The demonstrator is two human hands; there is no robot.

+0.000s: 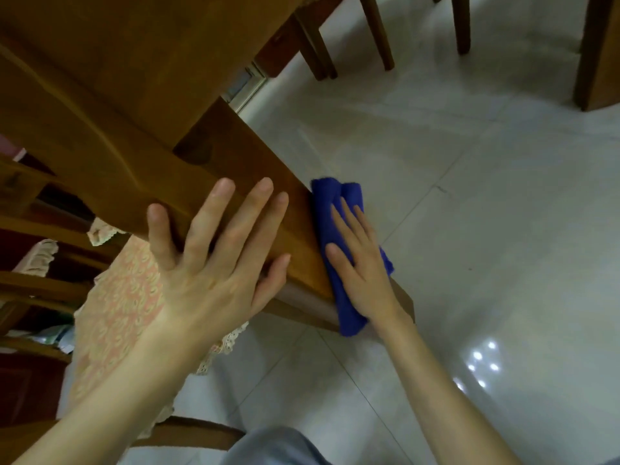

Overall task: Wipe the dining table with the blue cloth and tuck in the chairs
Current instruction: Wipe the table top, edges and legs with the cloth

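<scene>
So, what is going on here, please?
A person is wiping wooden furniture, apparently the edge of the dining table. The right hand presses the folded blue cloth against the side face of the wood, fingers straight. The left hand lies open on top of the same edge. Below it is a chair with a floral cushion. More wooden legs stand further away on the tiled floor.

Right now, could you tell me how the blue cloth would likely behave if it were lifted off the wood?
Probably floppy: the blue cloth lies in soft folded rolls under the right hand. Its fuzzy pile suggests it is light and unlikely to slip. It may unfold when lifted.
</scene>
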